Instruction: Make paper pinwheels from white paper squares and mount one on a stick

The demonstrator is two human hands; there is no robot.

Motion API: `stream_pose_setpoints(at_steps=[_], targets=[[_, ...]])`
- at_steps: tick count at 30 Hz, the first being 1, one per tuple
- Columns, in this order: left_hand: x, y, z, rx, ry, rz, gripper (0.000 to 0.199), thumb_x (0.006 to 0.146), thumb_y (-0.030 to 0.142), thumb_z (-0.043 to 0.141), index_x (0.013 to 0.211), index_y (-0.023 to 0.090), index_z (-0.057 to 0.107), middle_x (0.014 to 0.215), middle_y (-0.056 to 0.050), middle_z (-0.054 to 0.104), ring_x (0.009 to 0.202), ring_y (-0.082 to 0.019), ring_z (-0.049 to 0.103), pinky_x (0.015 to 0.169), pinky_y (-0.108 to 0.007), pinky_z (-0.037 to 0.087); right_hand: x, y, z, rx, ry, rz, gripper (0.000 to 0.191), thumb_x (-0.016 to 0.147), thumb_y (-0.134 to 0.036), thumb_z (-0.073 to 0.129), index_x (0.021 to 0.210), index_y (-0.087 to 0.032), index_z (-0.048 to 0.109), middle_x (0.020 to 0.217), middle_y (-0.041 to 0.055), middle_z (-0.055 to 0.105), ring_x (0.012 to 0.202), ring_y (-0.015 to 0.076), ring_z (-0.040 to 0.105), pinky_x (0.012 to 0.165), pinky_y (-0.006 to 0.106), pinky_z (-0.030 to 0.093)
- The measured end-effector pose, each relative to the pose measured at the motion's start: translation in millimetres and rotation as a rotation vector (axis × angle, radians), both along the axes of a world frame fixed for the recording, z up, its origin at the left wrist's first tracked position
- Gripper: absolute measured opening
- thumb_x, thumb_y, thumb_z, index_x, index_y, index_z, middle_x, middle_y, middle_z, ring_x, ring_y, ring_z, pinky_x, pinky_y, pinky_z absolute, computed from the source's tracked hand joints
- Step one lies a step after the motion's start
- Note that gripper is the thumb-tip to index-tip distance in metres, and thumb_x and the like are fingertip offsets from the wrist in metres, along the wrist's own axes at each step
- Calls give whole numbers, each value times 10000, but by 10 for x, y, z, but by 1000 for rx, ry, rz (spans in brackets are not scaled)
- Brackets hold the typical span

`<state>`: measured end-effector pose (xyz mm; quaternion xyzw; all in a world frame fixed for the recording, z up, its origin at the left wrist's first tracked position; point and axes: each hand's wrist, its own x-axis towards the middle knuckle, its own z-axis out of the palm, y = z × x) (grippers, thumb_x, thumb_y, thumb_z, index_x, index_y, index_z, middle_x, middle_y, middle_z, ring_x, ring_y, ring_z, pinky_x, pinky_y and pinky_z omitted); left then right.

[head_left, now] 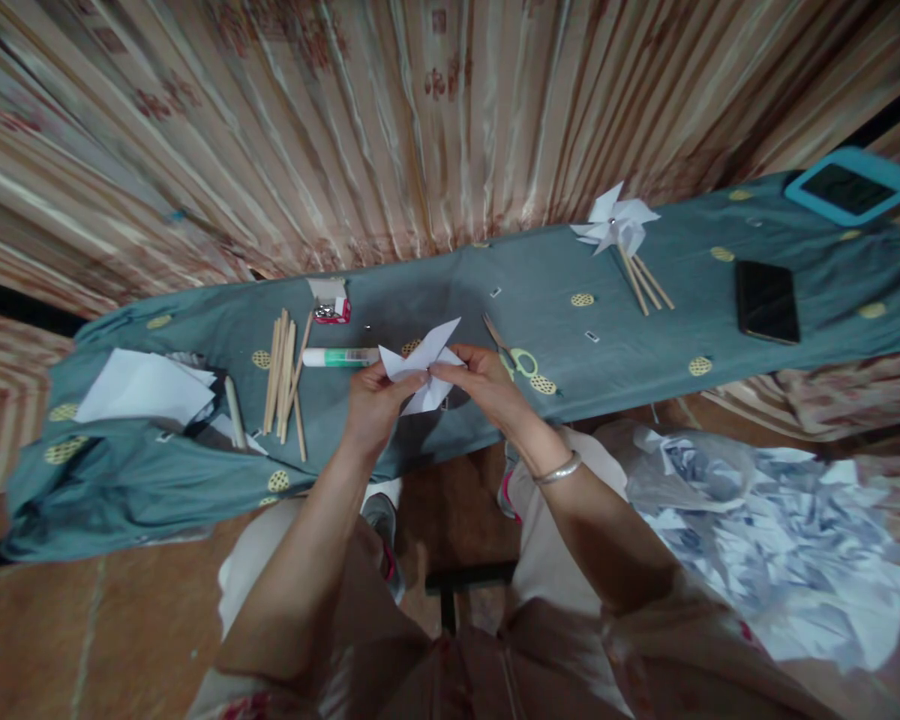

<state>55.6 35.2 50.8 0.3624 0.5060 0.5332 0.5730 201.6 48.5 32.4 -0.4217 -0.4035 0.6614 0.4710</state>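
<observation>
Between my two hands is a white paper pinwheel (433,345) with pointed, folded blades. My left hand (375,400) pinches its left side, the thumb near the centre. From the right, my right hand (487,380) grips it too, with its thumb tip at the middle; a silver bangle circles that wrist. Just left of the pinwheel lies a glue stick (341,357) with a white cap and green label. Scissors (517,358) with light green handles rest beside my right hand. A small open box of metal pins (331,303) sits behind the glue stick.
Several wooden sticks (279,375) lie at left, near a stack of white paper (146,388) and a pen-like stick (235,412). Finished pinwheels (616,220) on sticks, a black phone (767,300) and a blue-framed device (851,188) lie at right. A bag of paper scraps (787,540) stands below.
</observation>
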Motion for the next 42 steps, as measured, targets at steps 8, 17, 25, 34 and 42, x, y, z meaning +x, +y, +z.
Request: stream_pose_setpoints(at_steps=[8,17,25,34,42], targets=[[-17,9,-12,-5,-9,10,278,451,223,881,697,168,765,715,-8,754,648,-153,655,727,-301,544,3,38,-56,67,-54,-104,352,612,-433,840,816,-206,666,755,-18,695,689,127,616,680,271,494],[-28,46,-35,15,20,46,227,481,228,846,684,181,757,702,5,750,636,-164,650,712,-311,550,101,-25,-34,455,-425,-246,123,757,-340,749,750,-236,685,1302,54,637,1225,241,593,1101,450,418],[3,77,-75,3,27,30,222,523,245,835,717,166,763,703,4,736,621,-139,615,658,-263,505,50,-40,-43,439,-471,-198,94,771,-321,710,785,-229,704,1317,53,628,1232,236,594,1097,420,429],[42,94,-65,-13,52,29,242,524,260,831,735,163,764,716,-4,736,641,-148,617,657,-264,499,72,-4,-78,343,-441,-213,117,729,-335,735,772,-229,712,1327,62,632,1240,253,600,1112,441,419],[49,105,-101,-21,40,7,239,532,240,830,750,165,764,731,0,740,656,-149,631,689,-272,508,96,17,-86,335,-393,-164,92,731,-313,736,722,-232,694,1166,44,691,1176,228,621,1092,420,438]])
